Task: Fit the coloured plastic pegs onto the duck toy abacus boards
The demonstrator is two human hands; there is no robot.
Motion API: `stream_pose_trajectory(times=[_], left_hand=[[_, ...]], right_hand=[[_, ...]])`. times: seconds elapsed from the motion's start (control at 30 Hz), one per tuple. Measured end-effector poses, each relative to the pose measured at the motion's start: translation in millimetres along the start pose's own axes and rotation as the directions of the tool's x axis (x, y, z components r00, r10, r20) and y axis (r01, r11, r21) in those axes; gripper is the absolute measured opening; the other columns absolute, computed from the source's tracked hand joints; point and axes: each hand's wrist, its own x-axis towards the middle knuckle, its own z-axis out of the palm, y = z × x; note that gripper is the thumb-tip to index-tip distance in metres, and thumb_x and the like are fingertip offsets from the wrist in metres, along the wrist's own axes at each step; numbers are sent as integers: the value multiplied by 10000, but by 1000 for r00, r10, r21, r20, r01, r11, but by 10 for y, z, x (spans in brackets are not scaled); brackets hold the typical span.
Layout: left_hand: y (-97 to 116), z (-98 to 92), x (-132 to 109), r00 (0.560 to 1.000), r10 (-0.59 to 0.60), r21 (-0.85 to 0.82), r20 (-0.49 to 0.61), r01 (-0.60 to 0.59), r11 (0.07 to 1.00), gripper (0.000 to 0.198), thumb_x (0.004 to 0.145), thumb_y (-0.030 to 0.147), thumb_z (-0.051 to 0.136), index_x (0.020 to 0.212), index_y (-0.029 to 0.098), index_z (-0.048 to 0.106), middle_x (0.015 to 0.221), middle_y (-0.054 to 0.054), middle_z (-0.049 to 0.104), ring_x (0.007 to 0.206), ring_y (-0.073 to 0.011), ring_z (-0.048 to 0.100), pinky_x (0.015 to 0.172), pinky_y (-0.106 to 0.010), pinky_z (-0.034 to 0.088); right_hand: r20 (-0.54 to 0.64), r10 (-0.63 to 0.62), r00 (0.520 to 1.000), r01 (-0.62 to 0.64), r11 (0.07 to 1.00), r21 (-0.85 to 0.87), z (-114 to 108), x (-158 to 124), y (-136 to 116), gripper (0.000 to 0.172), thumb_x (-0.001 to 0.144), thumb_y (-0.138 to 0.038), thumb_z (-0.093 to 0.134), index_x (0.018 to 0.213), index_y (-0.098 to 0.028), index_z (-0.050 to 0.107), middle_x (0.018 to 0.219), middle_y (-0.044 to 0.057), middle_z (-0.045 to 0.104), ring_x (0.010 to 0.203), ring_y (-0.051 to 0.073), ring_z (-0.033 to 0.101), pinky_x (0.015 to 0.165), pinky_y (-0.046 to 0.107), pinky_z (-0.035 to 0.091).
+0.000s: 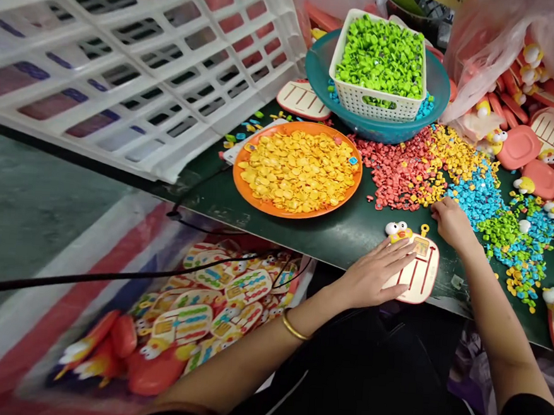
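Note:
My left hand point(377, 273) lies with fingers spread on a cream toy board point(422, 282) with red slots, a duck face with bulging eyes and a small yellow loop at its top. The board rests at the table's near edge. Just beyond it, my right hand point(451, 223) is closed, fingertips pressed together at the edge of the loose yellow pieces point(456, 153) and red pieces point(403, 172). Whatever the fingertips hold is too small to make out. Blue pieces point(480, 193) and green pieces point(505, 231) lie in heaps to the right of that hand.
An orange plate point(295, 215) of yellow discs stands left of the board. Behind it, a white basket point(379, 104) of green pieces sits in a teal basin point(324, 78). A white crate point(167, 155) leans at left. Finished-looking boards point(181, 321) fill a bag below. Red duck toys point(521, 147) lie right.

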Motion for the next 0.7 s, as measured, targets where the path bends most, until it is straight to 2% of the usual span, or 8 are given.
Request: stream_pose_trajectory(times=[0.07, 0.13, 0.2, 0.27, 0.37, 0.47, 0.6, 0.7], left_hand=[[46, 52, 23, 998, -57, 48, 18, 56, 997, 648, 949, 401, 552, 1529, 200, 347, 1575, -121, 372, 1502, -269, 277, 1243, -514, 206], [87, 101, 48, 996, -86, 64, 3, 85, 994, 651, 954, 390, 543, 1536, 191, 330, 1583, -125, 358, 1507, -270, 263, 1243, -513, 205], [106, 131, 69, 996, -87, 62, -18, 88, 994, 650, 956, 389, 540, 1537, 188, 329, 1582, -127, 361, 1506, -272, 266, 1240, -514, 214], [108, 137, 85, 996, -81, 52, -26, 82, 995, 640, 960, 396, 529, 1534, 189, 337, 1576, -127, 374, 1500, -274, 284, 1239, -514, 217], [106, 122, 105, 997, -77, 39, -14, 77, 996, 623, 967, 406, 508, 1529, 191, 347, 1561, -127, 402, 1488, -272, 312, 1241, -511, 205], [115, 123, 111, 996, -95, 44, 1, 95, 995, 630, 976, 415, 490, 1539, 189, 319, 1569, -126, 389, 1490, -268, 307, 1244, -503, 194], [115, 179, 90, 993, -111, 68, -29, 113, 991, 698, 980, 443, 489, 1569, 181, 220, 1595, -138, 334, 1502, -268, 279, 1246, -486, 193], [99, 225, 69, 994, -74, 67, -81, 80, 995, 772, 975, 432, 510, 1585, 157, 126, 1607, -157, 296, 1516, -267, 236, 1248, -468, 206]], right_hand=[[-35, 27, 999, -22, 988, 150, -121, -144, -35, 138, 869, -120, 544, 883, -188, 663, 905, 82, 603, 848, 211, 547, 768, 331, 442], [-25, 72, 997, -58, 928, 369, -184, -355, -88, 102, 893, -231, 563, 891, -198, 660, 879, 51, 618, 794, 184, 553, 733, 312, 453], [46, 144, 989, -145, 822, 550, -140, -575, -144, 167, 884, -346, 588, 894, -200, 670, 831, 28, 632, 730, 164, 556, 676, 294, 462], [66, 244, 967, -230, 738, 634, -4, -741, -193, 220, 852, -400, 621, 887, -196, 695, 800, 25, 641, 695, 159, 558, 653, 295, 474], [-115, 370, 922, -225, 753, 618, 216, -855, -255, 232, 851, -399, 637, 932, -212, 747, 902, 57, 644, 797, 183, 593, 738, 340, 515], [-294, 333, 896, -178, 875, 451, 287, -902, -316, 256, 910, -365, 579, 1013, -229, 770, 1033, 98, 604, 937, 217, 587, 846, 396, 520], [-258, 182, 949, -115, 961, 253, 225, -1041, -441, 295, 955, -296, 508, 1118, -244, 748, 1000, 110, 605, 924, 231, 568, 826, 404, 522], [-212, 59, 976, 10, 951, 310, 218, -1119, -561, 324, 964, -219, 462, 1121, -262, 741, 991, 97, 643, 944, 218, 605, 832, 364, 530]])
